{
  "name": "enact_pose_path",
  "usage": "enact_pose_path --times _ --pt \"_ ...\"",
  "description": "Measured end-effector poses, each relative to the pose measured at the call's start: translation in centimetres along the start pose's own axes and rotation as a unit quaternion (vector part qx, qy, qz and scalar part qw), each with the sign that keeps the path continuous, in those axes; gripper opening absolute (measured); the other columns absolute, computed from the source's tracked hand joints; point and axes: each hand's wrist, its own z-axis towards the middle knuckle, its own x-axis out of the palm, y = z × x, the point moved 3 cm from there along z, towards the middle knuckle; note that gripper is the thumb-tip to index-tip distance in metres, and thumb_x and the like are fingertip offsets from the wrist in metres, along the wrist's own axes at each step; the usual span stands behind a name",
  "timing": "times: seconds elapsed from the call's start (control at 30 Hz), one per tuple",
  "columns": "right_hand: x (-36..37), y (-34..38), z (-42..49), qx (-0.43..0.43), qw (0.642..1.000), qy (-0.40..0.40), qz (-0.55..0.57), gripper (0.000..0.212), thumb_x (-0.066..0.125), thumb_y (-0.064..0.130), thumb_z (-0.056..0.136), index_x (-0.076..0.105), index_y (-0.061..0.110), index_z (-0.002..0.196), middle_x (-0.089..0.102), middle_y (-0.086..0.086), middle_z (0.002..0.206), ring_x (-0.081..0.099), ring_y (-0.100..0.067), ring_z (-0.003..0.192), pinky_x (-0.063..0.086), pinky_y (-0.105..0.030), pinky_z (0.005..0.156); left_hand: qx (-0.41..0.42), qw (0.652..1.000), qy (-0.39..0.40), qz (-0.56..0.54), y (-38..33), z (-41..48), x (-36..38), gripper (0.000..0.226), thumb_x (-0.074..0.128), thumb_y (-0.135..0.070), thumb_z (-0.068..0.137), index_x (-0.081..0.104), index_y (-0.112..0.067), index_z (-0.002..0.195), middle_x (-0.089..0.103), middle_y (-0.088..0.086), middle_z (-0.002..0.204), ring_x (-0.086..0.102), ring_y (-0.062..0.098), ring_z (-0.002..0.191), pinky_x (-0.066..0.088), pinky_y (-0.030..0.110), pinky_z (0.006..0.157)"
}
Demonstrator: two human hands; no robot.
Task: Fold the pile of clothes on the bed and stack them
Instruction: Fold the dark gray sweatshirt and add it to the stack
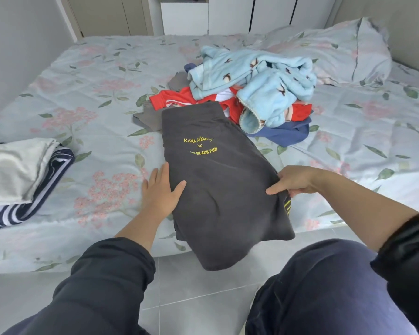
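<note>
A dark grey garment (218,180) with yellow writing lies folded into a long shape at the near edge of the bed (94,76). Its near end hangs over that edge, above the grey tiled floor (198,286). The left hand (161,192) lies flat with straight fingers. Its thumb rests on the left side of the garment and its fingers rest on the bed cover just beside it. The right hand (293,181) grips the right side of the garment, with one finger laid on top and the other fingers curled under the edge. The far end of the garment touches the pile of clothes (252,93) near the middle of the bed. On top of the pile sits a fluffy light blue piece (259,78) (it has small dark and white shapes on it). Under it are a red piece with white stripes (169,99) and a blue piece (283,134). A plain grey cloth (148,117) pokes out on the pile's left side. At the left edge of the bed is a folded stack (22,184), with a white piece (15,165) on top of a navy piece with white stripes (34,209). A pillow (348,52) lies at the far right corner of the bed. The bed cover is pale blue with pink flowers and green leaves.
</note>
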Motion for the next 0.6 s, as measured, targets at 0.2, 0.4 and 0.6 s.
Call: enact_pose_path --times 0.2,0.4,0.6 --pt "-0.2 -1.5 -0.1 -0.028 0.995 -0.013 0.096 0.020 0.055 -0.008 0.088 0.063 0.005 0.101 0.070 -0.006 0.098 0.067 -0.018 0.085 0.053 -0.025 0.068 -0.004 1.000 -0.001 -0.012 0.2 0.1 0.0 0.073 0.035 -0.055 0.095 0.001 -0.026 0.153 0.012 0.000 0.160 0.002 0.016 0.148 0.002 0.042 0.118" --pt "-1.1 -0.7 -0.2 0.044 0.913 -0.160 -0.373 0.015 0.053 -0.003 0.078 0.054 0.005 0.066 0.060 -0.003 0.064 0.061 -0.027 0.072 0.045 -0.024 0.061 0.002 1.000 0.000 -0.030 0.3 0.2 -0.2 0.074 0.039 -0.052 0.095 0.001 -0.027 0.153 0.013 0.002 0.160 0.003 0.017 0.148 0.002 0.042 0.118" --pt "-0.5 4.2 2.3 -0.108 0.940 -0.299 -0.122 0.028 0.045 0.015 0.092 0.053 0.009 0.066 0.055 -0.007 0.071 0.051 -0.030 0.080 0.038 -0.031 0.065 0.028 0.998 -0.005 0.048 0.0 -0.1 0.0 0.072 0.031 -0.053 0.095 -0.007 -0.029 0.152 0.009 -0.001 0.161 0.001 0.020 0.148 0.005 0.046 0.118"
